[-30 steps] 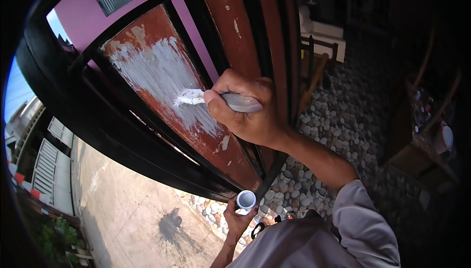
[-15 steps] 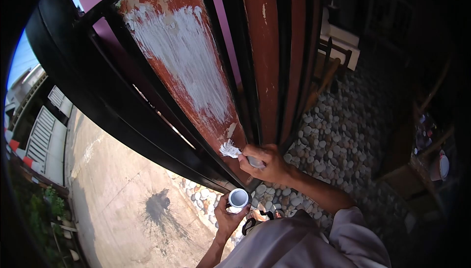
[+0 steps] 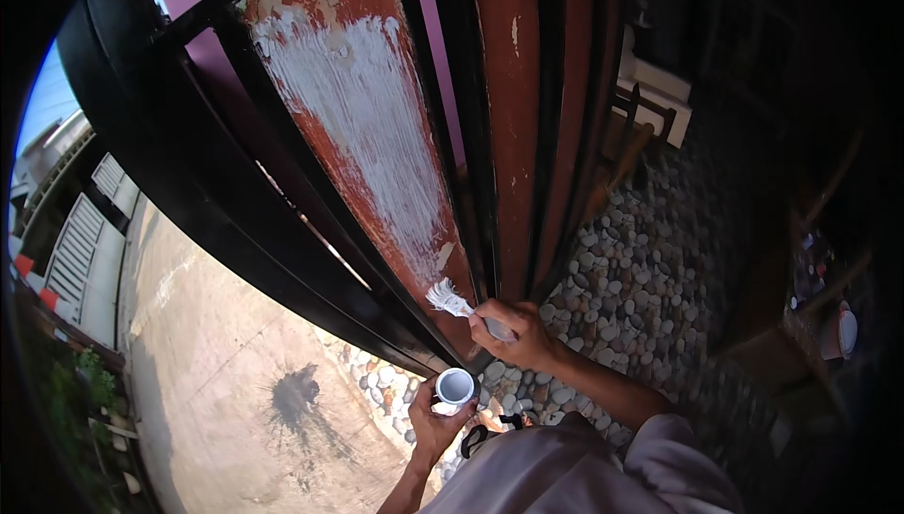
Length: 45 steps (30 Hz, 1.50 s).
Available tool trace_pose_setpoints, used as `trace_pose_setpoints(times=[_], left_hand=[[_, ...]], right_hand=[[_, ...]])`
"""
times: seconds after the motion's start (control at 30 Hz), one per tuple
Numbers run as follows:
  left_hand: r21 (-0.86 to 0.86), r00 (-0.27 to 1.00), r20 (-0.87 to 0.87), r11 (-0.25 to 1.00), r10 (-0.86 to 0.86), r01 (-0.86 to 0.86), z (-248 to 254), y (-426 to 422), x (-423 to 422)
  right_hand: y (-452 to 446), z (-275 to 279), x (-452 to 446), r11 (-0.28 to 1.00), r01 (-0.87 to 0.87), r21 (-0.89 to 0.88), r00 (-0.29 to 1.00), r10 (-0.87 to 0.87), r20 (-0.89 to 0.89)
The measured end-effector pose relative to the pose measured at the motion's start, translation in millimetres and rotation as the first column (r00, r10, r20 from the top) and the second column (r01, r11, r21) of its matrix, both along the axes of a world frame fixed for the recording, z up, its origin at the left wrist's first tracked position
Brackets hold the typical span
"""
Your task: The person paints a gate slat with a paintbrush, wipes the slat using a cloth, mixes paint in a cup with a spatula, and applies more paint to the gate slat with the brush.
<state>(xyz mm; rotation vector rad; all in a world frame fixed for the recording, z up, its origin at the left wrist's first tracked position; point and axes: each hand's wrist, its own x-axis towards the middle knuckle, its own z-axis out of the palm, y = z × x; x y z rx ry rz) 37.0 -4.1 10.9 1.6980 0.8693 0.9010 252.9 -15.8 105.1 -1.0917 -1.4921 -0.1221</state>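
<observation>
My right hand (image 3: 518,333) is closed round the handle of a paintbrush (image 3: 450,297), its splayed bristles coated white. The bristles lie over the lower part of a reddish-brown gate panel (image 3: 414,265); whether they touch it I cannot tell. Streaky white paint (image 3: 363,119) covers much of that panel, with bare red along the edges and tan chipped patches near the top. Below the brush, my left hand (image 3: 435,427) grips a small cup (image 3: 456,386) upright, with pale paint inside.
Black bars (image 3: 282,222) frame the gate panels. A second reddish panel (image 3: 508,128) stands to the right. Pebbled ground (image 3: 612,269) lies beneath, and sunlit concrete (image 3: 217,345) with a dark splatter (image 3: 295,393) is on the left. Wooden furniture (image 3: 791,354) stands in shade at right.
The view has shifted slightly. My right hand and the brush sit a little lower and further right in the picture. My left hand still holds the cup beneath.
</observation>
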Motion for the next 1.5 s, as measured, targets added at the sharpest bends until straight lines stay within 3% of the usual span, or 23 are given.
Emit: trace_pose_setpoints(times=[0.07,0.1,0.17,0.3,0.4,0.63,0.77,0.9,0.97,1.2,1.4,1.47,1.5], left_hand=[[-0.004,0.998,-0.066,1.0,-0.004,0.004,4,0,0],[-0.018,0.998,-0.057,1.0,-0.003,0.002,3,0,1],[-0.01,0.998,-0.068,1.0,-0.005,0.004,1,1,1],[-0.011,0.998,-0.058,1.0,-0.013,0.012,-4,3,3],[0.024,0.999,-0.043,0.999,-0.02,0.021,-1,3,6],[0.032,0.995,-0.101,0.999,0.008,-0.004,4,4,5],[0.042,0.998,-0.069,0.999,0.011,-0.008,-8,6,2],[0.032,0.993,-0.112,0.999,0.024,-0.021,-4,7,-3],[0.033,0.994,-0.108,0.999,0.022,-0.018,1,5,-2],[0.077,0.995,-0.098,0.997,0.03,-0.023,4,11,1],[0.042,0.995,-0.09,0.999,0.038,-0.034,5,5,0],[0.05,0.995,-0.088,0.998,0.046,-0.042,5,5,2],[0.038,0.995,-0.089,0.998,0.046,-0.043,5,4,3]], right_hand=[[-10,-15,6,0.983,0.032,-0.183,0.99,-0.057,-0.132],[-9,-7,9,0.984,0.032,-0.177,0.991,-0.055,-0.126],[-14,27,14,0.986,0.166,-0.019,0.978,-0.167,-0.128],[-19,94,24,0.937,0.277,0.211,0.942,-0.308,0.13],[-12,134,34,0.911,0.196,0.364,0.925,-0.295,0.24],[16,208,44,0.843,0.102,0.529,0.861,-0.341,0.377],[42,208,45,0.835,0.02,0.55,0.857,-0.297,0.421],[20,161,43,0.914,0.027,0.405,0.777,-0.275,0.567],[8,154,46,0.958,0.001,0.286,0.782,-0.179,0.597],[17,229,34,0.814,0.012,0.581,0.805,-0.352,0.477],[21,194,23,0.917,0.011,0.399,0.664,-0.305,0.683],[12,188,24,0.938,-0.01,0.348,0.677,-0.25,0.692],[7,190,23,0.937,-0.003,0.349,0.796,-0.209,0.568]])
